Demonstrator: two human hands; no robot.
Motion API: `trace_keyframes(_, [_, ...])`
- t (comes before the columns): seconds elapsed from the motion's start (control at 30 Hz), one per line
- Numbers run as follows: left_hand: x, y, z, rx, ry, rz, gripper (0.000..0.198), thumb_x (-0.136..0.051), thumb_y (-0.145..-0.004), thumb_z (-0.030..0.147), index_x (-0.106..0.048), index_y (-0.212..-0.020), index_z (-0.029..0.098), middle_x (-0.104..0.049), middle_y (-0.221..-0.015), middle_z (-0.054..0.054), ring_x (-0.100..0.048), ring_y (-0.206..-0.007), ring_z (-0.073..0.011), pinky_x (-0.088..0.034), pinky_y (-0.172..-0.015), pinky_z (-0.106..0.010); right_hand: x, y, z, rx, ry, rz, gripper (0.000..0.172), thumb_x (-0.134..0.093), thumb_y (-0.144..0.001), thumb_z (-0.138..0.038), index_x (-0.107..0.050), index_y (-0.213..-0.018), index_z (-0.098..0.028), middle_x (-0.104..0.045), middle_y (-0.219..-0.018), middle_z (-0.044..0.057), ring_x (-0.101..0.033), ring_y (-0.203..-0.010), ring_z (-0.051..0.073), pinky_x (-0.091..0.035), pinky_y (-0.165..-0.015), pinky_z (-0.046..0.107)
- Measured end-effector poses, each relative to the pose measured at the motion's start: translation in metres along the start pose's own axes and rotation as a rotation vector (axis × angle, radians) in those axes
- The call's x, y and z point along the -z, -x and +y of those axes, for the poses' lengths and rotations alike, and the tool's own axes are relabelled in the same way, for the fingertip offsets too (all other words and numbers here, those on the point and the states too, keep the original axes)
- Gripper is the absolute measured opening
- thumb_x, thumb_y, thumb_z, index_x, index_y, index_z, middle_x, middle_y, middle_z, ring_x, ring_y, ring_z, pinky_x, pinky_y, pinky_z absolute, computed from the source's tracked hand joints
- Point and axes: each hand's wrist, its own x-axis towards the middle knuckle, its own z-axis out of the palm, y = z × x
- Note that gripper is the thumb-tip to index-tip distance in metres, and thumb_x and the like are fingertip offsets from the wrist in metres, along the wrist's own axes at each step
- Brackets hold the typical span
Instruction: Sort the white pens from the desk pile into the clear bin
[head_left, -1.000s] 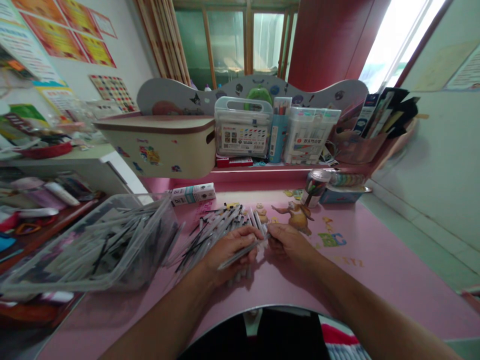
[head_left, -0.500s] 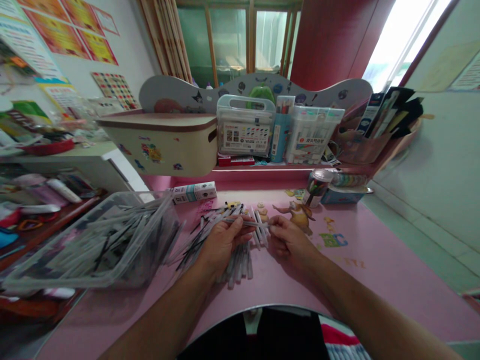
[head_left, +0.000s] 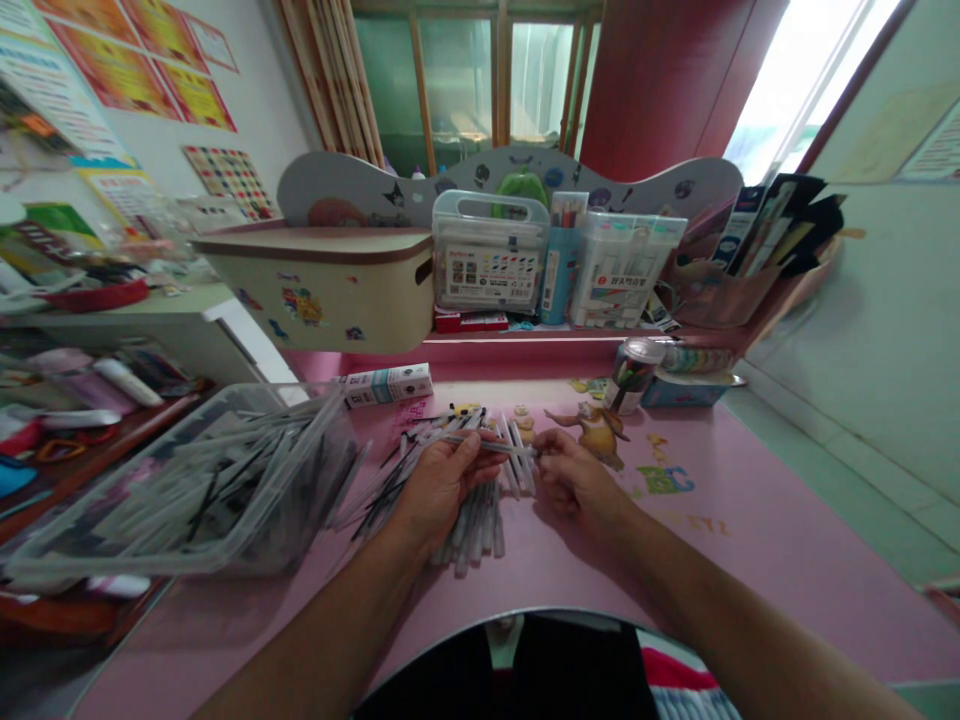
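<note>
My left hand (head_left: 439, 490) is closed around a slim, pale pen (head_left: 496, 446), which lies nearly level and points right. At the pen's right end, my right hand (head_left: 576, 482) is closed in a pinch, its fingertips partly hiding that end. Below the left hand several clear pen barrels (head_left: 480, 528) lie side by side on the pink desk (head_left: 675, 600). Dark, thin pen refills (head_left: 381, 497) are spread left of that hand. Just beyond the held pen, a few whitish pens (head_left: 517, 470) rest together.
A clear plastic bin (head_left: 247, 565) heaped with pen parts stands at the left. Behind are a small white box (head_left: 390, 384), a can (head_left: 634, 378) and a blue box (head_left: 686, 390). A cream storage box (head_left: 337, 300) and marker cases (head_left: 491, 260) line the shelf.
My right hand has shifted very slightly left against the pen's end. My left hand and the pen stay almost in place.
</note>
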Motion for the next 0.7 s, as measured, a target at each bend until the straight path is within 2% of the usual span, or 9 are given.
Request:
trace_keyframes(0.07, [-0.0002, -0.0003, -0.0001, 0.000, -0.007, 0.000, 0.017, -0.065, -0.087, 0.025, -0.072, -0.088, 0.010, -0.075, -0.084, -0.010, -0.071, -0.076, -0.0143, -0.057, -0.066, -0.019, 0.0016, -0.0015, 0.0025, 0.017, -0.001, 0.045, 0.027, -0.071, -0.075, -0.036, -0.051, -0.086, -0.021, -0.041, -0.054, -0.011, -0.020, -0.037, 0.003, -0.012, -0.033, 0.014])
trace_keyframes(0.17, [-0.0004, -0.0005, -0.0003, -0.003, -0.014, 0.002, 0.016, -0.063, -0.088, 0.023, -0.072, -0.087, 0.009, -0.074, -0.083, -0.009, -0.071, -0.074, -0.0134, -0.057, -0.065, -0.018, 0.0049, -0.0049, 0.0070, 0.024, 0.116, 0.088, 0.036, -0.068, -0.078, -0.050, -0.051, -0.074, -0.018, -0.045, -0.052, -0.007, -0.025, -0.036, 0.002, -0.013, -0.033, 0.015])
trace_keyframes(0.23, [-0.0003, -0.0004, -0.0001, -0.007, -0.012, 0.015, 0.016, -0.062, -0.089, 0.022, -0.072, -0.087, 0.010, -0.074, -0.082, -0.009, -0.071, -0.073, -0.0133, -0.057, -0.064, -0.018, 0.0052, -0.0051, 0.0075, 0.023, 0.140, 0.034, 0.036, -0.070, -0.076, -0.048, -0.048, -0.073, -0.019, -0.040, -0.049, -0.009, -0.024, -0.035, 0.002, -0.014, -0.033, 0.015])
trace_keyframes(0.37, [0.0008, -0.0005, 0.0005, -0.013, 0.002, 0.031, 0.015, -0.061, -0.089, 0.021, -0.072, -0.085, 0.010, -0.075, -0.083, -0.009, -0.071, -0.073, -0.0136, -0.057, -0.064, -0.018, 0.0014, -0.0012, 0.0034, 0.042, 0.056, -0.010, 0.030, -0.073, -0.072, -0.030, -0.049, -0.088, -0.024, -0.033, -0.049, -0.014, -0.017, -0.036, 0.003, -0.012, -0.034, 0.014])
trace_keyframes(0.47, [0.0012, -0.0011, -0.0004, -0.015, -0.006, 0.022, 0.014, -0.062, -0.088, 0.021, -0.071, -0.085, 0.011, -0.075, -0.084, -0.009, -0.071, -0.074, -0.0137, -0.057, -0.064, -0.019, 0.0007, -0.0010, 0.0022, 0.034, 0.085, 0.045, 0.027, -0.067, -0.078, -0.042, -0.051, -0.083, -0.021, -0.040, -0.051, -0.011, -0.020, -0.036, 0.003, -0.011, -0.034, 0.015])
trace_keyframes(0.57, [0.0010, -0.0018, -0.0016, -0.026, -0.027, 0.025, 0.014, -0.063, -0.087, 0.022, -0.071, -0.086, 0.011, -0.075, -0.085, -0.008, -0.071, -0.073, -0.0138, -0.058, -0.064, -0.019, 0.0021, -0.0033, 0.0030, 0.010, 0.202, 0.059, 0.039, -0.065, -0.078, -0.053, -0.050, -0.070, -0.018, -0.044, -0.049, -0.007, -0.026, -0.035, 0.002, -0.014, -0.033, 0.015])
trace_keyframes(0.7, [0.0011, -0.0018, -0.0017, -0.054, -0.031, 0.038, 0.015, -0.063, -0.087, 0.023, -0.071, -0.086, 0.011, -0.074, -0.084, -0.008, -0.071, -0.074, -0.0139, -0.058, -0.064, -0.019, 0.0003, -0.0022, 0.0003, 0.015, 0.154, -0.005, 0.034, -0.075, -0.069, -0.039, -0.047, -0.076, -0.021, -0.037, -0.048, -0.012, -0.023, -0.035, 0.003, -0.014, -0.033, 0.014])
